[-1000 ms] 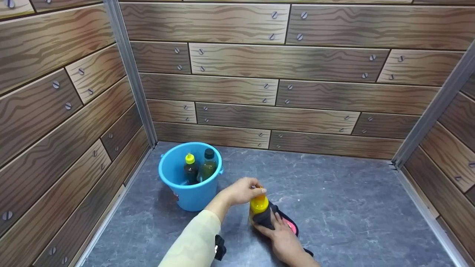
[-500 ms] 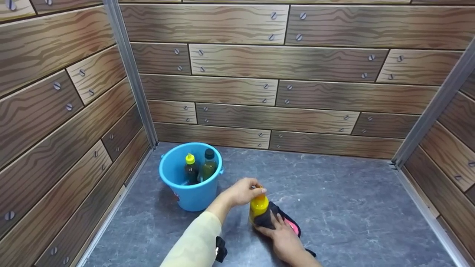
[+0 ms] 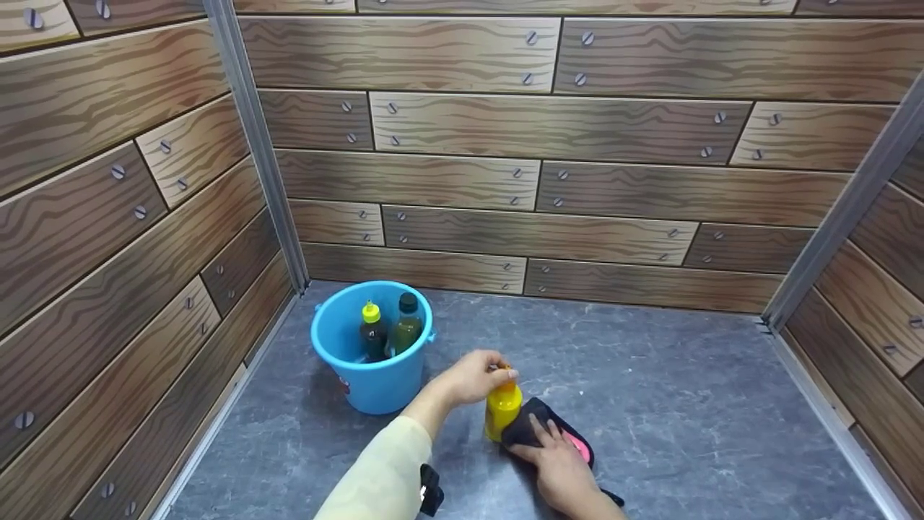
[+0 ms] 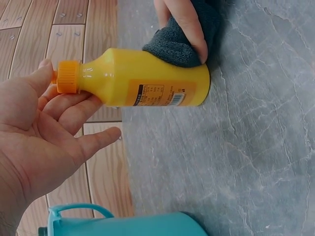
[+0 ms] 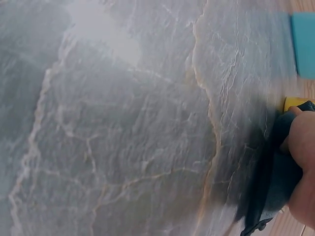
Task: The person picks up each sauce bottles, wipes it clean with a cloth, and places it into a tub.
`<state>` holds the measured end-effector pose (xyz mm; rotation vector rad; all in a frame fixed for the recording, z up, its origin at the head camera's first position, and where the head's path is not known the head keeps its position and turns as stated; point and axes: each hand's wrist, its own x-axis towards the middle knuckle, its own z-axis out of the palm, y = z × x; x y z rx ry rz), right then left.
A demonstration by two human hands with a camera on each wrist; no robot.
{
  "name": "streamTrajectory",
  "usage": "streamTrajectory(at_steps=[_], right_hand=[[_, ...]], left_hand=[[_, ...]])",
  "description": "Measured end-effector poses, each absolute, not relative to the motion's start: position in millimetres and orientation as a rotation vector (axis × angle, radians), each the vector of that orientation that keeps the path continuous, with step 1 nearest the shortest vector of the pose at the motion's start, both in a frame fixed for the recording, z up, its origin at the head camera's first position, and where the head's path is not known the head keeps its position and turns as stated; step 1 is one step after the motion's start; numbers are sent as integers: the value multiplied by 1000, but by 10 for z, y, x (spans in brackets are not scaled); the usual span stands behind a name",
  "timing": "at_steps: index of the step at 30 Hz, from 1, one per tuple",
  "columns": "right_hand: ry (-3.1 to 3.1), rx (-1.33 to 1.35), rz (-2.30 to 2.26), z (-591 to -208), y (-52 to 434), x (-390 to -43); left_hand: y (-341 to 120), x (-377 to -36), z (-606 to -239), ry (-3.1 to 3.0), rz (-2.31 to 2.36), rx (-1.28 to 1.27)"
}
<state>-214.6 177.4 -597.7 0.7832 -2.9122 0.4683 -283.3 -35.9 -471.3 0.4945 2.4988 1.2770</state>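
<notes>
A yellow bottle [image 3: 503, 410] with an orange cap [image 4: 68, 83] stands on the grey floor [image 3: 678, 404]. My left hand [image 3: 497, 373] holds it at the cap and neck, thumb on one side and fingers on the other [image 4: 93, 105]. My right hand [image 3: 540, 438] presses a dark cloth [image 3: 525, 427] with a pink patch [image 3: 580, 448] against the bottle's lower right side. In the left wrist view the cloth [image 4: 177, 46] is bunched under the right hand's curled fingers [image 4: 189, 29]. The right wrist view shows the cloth [image 5: 275, 187] and a sliver of the bottle [image 5: 294, 102].
A blue bucket [image 3: 339, 339] stands left of the bottle, near the back left corner. It holds a dark bottle with a yellow cap [image 3: 372, 334] and a green bottle with a black cap [image 3: 406, 325]. Wood-patterned walls [image 3: 548, 188] close in three sides.
The right hand has slid the cloth down the bottle's side toward its base, so more yellow shows. The left hand stays on the cap.
</notes>
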Motion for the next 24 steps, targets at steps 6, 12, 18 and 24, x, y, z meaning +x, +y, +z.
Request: streamTrajectory(at_steps=[6,12,18,24], right_hand=[[-2954,680,484,-5980,1810,-2146],[-2983,583,535,-5986,1837,-2147],[-2957,500,589,-5989,1876,-2133],[-2903,413,651,-5970,1910,-2083]], left_hand=[[-342,-2829,-4723,2489,1293,467],[-330,-2841,-4725,2485,1297,469],[-348,-2856,-4733,2468,1308,499],[-361,-2865,-4745,2458,1307,539]])
